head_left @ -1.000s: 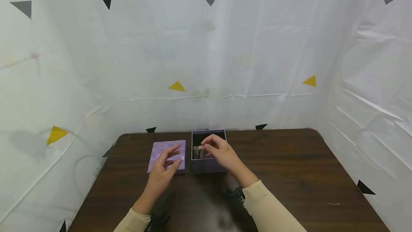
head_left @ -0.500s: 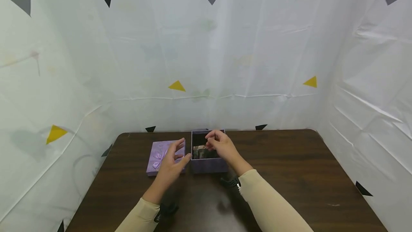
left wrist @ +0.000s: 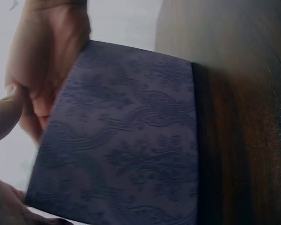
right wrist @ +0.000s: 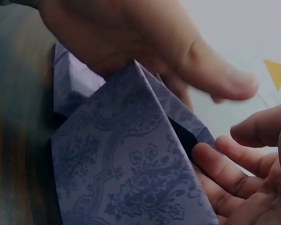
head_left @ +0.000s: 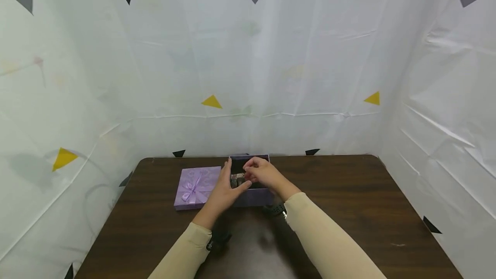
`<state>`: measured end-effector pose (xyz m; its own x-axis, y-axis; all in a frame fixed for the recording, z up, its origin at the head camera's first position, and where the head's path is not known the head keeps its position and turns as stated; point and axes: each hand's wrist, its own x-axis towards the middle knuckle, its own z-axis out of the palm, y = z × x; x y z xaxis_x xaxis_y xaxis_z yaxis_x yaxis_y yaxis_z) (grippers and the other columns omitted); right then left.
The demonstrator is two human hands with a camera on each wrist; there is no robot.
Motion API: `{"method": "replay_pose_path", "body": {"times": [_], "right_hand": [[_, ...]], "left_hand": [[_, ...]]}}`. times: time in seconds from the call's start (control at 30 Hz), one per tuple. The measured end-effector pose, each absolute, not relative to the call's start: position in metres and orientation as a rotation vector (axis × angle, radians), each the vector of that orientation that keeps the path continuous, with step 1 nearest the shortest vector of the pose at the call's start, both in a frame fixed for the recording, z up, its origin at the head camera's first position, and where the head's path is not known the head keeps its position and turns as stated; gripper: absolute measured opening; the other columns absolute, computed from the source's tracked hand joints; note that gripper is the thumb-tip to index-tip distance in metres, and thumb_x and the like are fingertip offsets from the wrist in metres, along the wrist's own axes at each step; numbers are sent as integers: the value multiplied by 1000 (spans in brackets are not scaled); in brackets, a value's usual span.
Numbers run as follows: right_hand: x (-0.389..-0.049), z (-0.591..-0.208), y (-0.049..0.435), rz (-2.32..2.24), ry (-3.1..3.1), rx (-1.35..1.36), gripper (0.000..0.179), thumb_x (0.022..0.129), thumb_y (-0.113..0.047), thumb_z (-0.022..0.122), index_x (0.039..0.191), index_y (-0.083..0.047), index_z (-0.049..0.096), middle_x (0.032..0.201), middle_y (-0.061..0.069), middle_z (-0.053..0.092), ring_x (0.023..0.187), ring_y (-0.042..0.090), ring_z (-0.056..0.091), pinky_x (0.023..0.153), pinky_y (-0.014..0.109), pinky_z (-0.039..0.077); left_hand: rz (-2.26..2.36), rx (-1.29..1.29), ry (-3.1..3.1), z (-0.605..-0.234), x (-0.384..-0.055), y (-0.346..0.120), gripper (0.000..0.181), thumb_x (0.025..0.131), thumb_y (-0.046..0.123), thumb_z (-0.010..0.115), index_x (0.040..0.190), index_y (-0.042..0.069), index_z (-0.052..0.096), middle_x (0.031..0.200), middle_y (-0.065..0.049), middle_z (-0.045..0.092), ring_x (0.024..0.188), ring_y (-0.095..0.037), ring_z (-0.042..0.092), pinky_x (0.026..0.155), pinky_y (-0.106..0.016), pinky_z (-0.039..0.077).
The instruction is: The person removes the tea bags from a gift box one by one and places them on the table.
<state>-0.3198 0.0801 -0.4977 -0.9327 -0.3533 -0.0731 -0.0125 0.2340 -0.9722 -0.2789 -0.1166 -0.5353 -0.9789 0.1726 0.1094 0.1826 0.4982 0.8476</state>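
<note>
A purple gift box (head_left: 253, 198) stands uncovered at the back of the table, its outside embossed with a floral pattern and its inside dark. Small patterned items (head_left: 237, 180) lie in its left part. My left hand (head_left: 224, 192) is at the box's left side, fingers straight and thumb stretched over the near rim. Over the opening, my right hand (head_left: 266, 176) dips in with loosely bent fingers; in the right wrist view its fingertips (right wrist: 208, 159) are right at the rim, with nothing visible between them. Left of the box lies the lilac lid (head_left: 190, 190) with a ribbon bow.
The dark wooden table (head_left: 348, 210) runs up to a white curtain (head_left: 302, 68) printed with triangles, which also hangs at both sides. Dark straps with a device (head_left: 277, 209) sit at the wrists.
My left hand has moved right, from above the lid to the box's left side, uncovering the bow. The right hand stays over the opening, its fingers shifting slightly.
</note>
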Motion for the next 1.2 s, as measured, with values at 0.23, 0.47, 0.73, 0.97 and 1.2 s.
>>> {"method": "replay_pose_path", "body": {"times": [0.23,0.47,0.73,0.97,1.2], "right_hand": [[-327,-494,80,-1734,2176,-267,31,114,-19,56,135,1,67,139,29,69,132,44,67,116,58,53],[-334,-487,78,-1667,2039,-162,37,114,-17,51,141,5,65,156,29,57,152,46,50,128,67,34],[-340,-483,85,-1640,1899,-128,38,115,-20,52,142,4,64,164,30,47,155,44,45,131,67,28],[-343,-481,85,-1618,1889,-134,38,113,-20,57,140,6,65,159,30,52,150,42,51,130,68,28],[-343,-482,85,-1524,1948,-232,41,113,-18,52,144,7,65,150,25,60,134,34,60,125,67,37]], "left_hand": [[-1561,-307,-2713,-550,-280,-111,119,99,54,77,176,11,-2,182,-25,9,168,-48,17,130,-72,24],[-1596,-309,-2681,-557,-280,-116,119,99,60,75,177,13,-2,184,-20,8,169,-42,16,132,-68,23],[-1682,-299,-2671,-558,-280,-114,120,99,51,80,177,17,-5,184,-17,6,170,-40,14,134,-65,20],[-1689,-300,-2651,-557,-280,-113,120,99,49,80,177,16,-6,185,-16,4,170,-39,12,134,-65,19],[-1652,-327,-2666,-558,-280,-115,122,98,56,78,176,12,-5,184,-16,2,170,-39,11,134,-65,18]]}}
